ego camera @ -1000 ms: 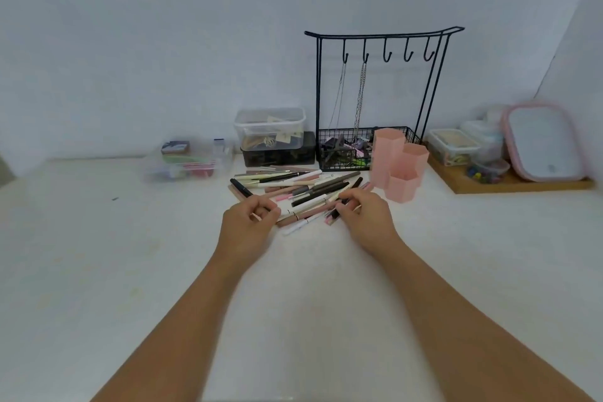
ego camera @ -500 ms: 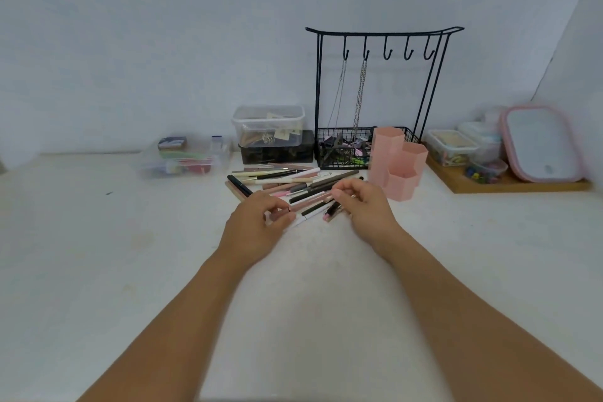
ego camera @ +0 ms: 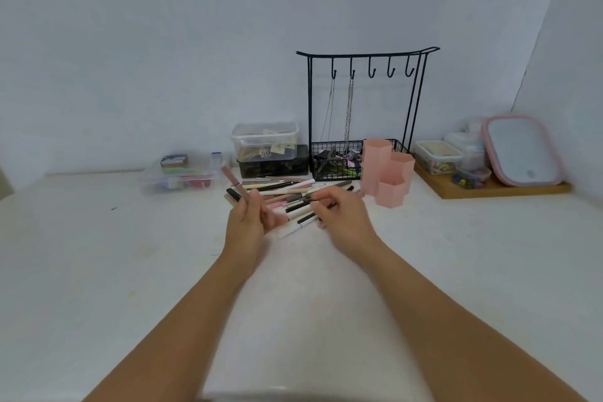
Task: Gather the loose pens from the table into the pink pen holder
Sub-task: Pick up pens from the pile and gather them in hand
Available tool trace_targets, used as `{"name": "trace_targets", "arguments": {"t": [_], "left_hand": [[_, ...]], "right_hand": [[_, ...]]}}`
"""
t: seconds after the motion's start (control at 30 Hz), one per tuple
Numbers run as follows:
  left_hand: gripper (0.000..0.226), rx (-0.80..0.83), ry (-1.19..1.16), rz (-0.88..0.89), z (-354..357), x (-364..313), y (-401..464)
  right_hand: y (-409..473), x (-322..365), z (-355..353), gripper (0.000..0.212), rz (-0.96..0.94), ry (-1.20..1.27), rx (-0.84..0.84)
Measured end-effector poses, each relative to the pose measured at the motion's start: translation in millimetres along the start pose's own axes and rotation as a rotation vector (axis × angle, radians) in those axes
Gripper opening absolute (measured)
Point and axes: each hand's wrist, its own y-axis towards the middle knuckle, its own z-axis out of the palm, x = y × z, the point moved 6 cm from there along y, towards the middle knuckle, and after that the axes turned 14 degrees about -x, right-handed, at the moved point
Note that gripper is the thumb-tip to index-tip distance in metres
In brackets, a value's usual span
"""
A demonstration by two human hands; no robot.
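Left of the holder [ego camera: 388,173], on the counter [ego camera: 98,254], the pens [ego camera: 293,196] lie in a loose heap, touching and crossing one another. The holder itself stands upright at the heap's right edge, and no pen shows above its three pink cups.

Change noted: half a second ago both hands lay low on the heap. The left hand [ego camera: 246,222] has since lifted off it and now holds a pink pen [ego camera: 232,180] pinched near its lower end, shaft tilted up and away to the left of the holder. The other fingers are partly unfolded; whether a second pen lies in the palm cannot be told. The right hand [ego camera: 342,214], nearer the holder, is loosely curled over the heap with fingertips closed on one or more dark pens; blur prevents a count.

Assessment: collection has begun but no transfer is evident. The first pen is clear of the heap, yet on the side farthest from the holder, so it must cross over the heap to be dropped in.
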Motion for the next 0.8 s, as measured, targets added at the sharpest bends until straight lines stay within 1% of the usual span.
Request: {"name": "trace_targets", "arguments": {"t": [0.03,0.07,0.1,0.17,0.23,0.3,0.4,0.57,0.7,0.8], "left_hand": [[0.045,-0.026,0.013,-0.002,-4,-2,-1],[0.044,-0.043,0.032,-0.013,-6,-2,-2],[0.045,-0.051,0.062,-0.022,-8,-1,-2],[0.046,-0.042,0.146,-0.023,-9,2,-1],[0.043,-0.002,0.198,-0.038,-7,3,0],[0.039,0.043,0.201,-0.064,-3,4,-1],[0.036,0.094,0.19,-0.085,2,5,-3],[0.035,0.12,0.174,-0.098,6,4,-8],[0.035,0.125,0.186,-0.091,5,4,-9],[0.036,0.129,0.183,-0.093,5,5,-8]], "right_hand": [[6,-3,-11,0.018,-0.056,-0.099,-0.064],[11,-6,-20,0.028,-0.109,-0.227,-0.093],[14,-13,-26,0.037,-0.148,-0.348,-0.076],[15,-26,-26,0.047,-0.173,-0.499,0.045],[12,-35,-17,0.051,-0.2,-0.575,0.166],[10,-38,-8,0.049,-0.243,-0.619,0.221],[13,-34,-4,0.04,-0.261,-0.633,0.193],[15,-32,-6,0.033,-0.197,-0.532,0.137],[15,-30,-4,0.023,-0.214,-0.571,0.177],[14,-26,-5,0.02,-0.231,-0.516,0.167]]}}
